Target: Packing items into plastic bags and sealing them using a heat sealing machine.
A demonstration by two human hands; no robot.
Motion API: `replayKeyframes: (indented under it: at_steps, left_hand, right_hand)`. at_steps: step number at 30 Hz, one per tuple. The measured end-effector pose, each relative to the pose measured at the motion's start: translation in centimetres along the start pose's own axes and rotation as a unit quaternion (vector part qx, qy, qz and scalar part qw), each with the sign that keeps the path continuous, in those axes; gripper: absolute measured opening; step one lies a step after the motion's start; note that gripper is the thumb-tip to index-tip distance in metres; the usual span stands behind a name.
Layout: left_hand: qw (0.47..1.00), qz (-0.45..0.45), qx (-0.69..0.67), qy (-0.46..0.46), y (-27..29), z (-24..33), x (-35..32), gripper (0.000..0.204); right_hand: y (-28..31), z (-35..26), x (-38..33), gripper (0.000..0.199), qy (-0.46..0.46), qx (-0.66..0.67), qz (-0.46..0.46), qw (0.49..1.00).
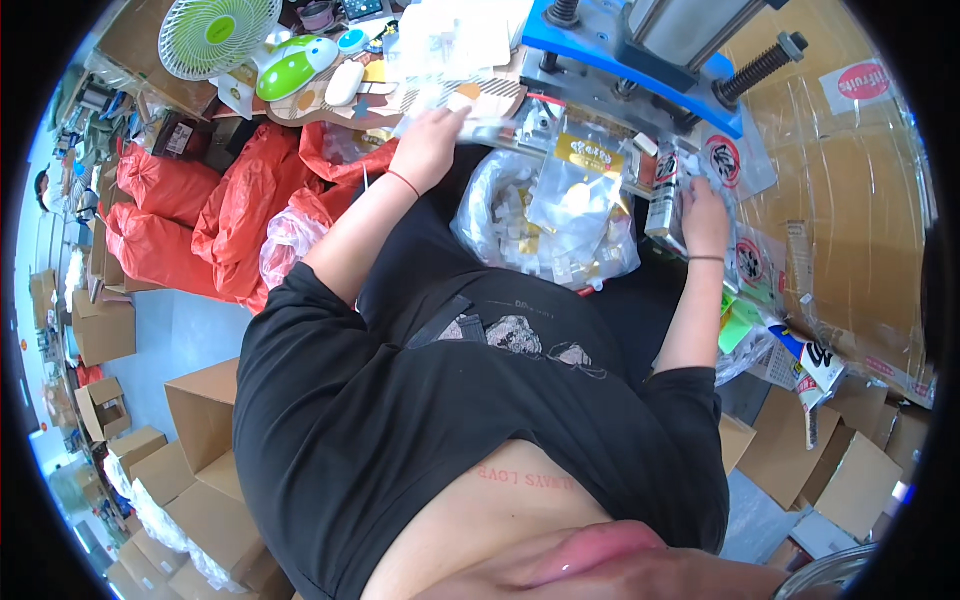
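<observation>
My left hand (430, 148) is raised over the front edge of the bench, its fingers pinched around a blurred piece of clear plastic whose kind I cannot make out. Further right, my right hand (706, 218) has its fingers curled at the edge of clear printed plastic bags (748, 262). Between my hands, a clear pouch with a gold label (582, 190) lies below the press. Under it, a clear plastic sack (492, 205) full of small gold and white pieces rests just in front of my lap.
A blue-framed press (620, 58) with springs stands at the far side. Red plastic sacks (165, 250) are piled at left, below a green fan (222, 38) and a white mouse (345, 83). Cardboard (850, 200) rises at right; open boxes (205, 415) lie on the floor.
</observation>
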State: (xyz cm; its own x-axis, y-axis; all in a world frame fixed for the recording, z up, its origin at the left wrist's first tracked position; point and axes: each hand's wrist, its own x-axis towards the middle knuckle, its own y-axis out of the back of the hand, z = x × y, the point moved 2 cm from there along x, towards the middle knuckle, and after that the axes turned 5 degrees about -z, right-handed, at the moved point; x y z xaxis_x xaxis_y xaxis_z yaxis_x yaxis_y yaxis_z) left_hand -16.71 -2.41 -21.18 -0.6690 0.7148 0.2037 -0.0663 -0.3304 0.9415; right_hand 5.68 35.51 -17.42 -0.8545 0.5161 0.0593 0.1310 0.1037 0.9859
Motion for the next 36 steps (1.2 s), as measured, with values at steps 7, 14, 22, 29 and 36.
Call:
replayKeyframes:
  at_steps: [7, 14, 22, 29, 36]
  left_hand:
    - [0.868, -0.036, -0.49, 0.077, -0.8, 4.4, -0.6, 0.017]
    - [0.843, -0.159, -0.506, 0.088, -2.1, 8.8, -0.9, 0.022]
    - [0.836, -0.243, -0.488, 0.057, -1.9, 12.4, -1.3, 0.025]
    - [0.671, -0.317, -0.666, 0.076, -3.0, 15.7, -2.0, 0.029]
    - [0.529, -0.365, -0.757, 0.12, -3.3, 17.5, -2.3, 0.027]
  right_hand:
    - [-0.7, 0.4, 0.2, 0.028, -0.066, -0.04, 0.021, 0.997]
    - [0.2, 0.9, 0.2, 0.028, -0.004, -0.078, 0.008, 0.997]
    - [4.2, -9.5, -3.9, 0.022, 0.157, 0.372, 0.02, 0.915]
    - [3.6, -10.8, -2.9, 0.024, 0.226, 0.324, -0.015, 0.919]
    - [4.1, -8.2, -2.8, 0.028, 0.243, 0.228, -0.048, 0.941]
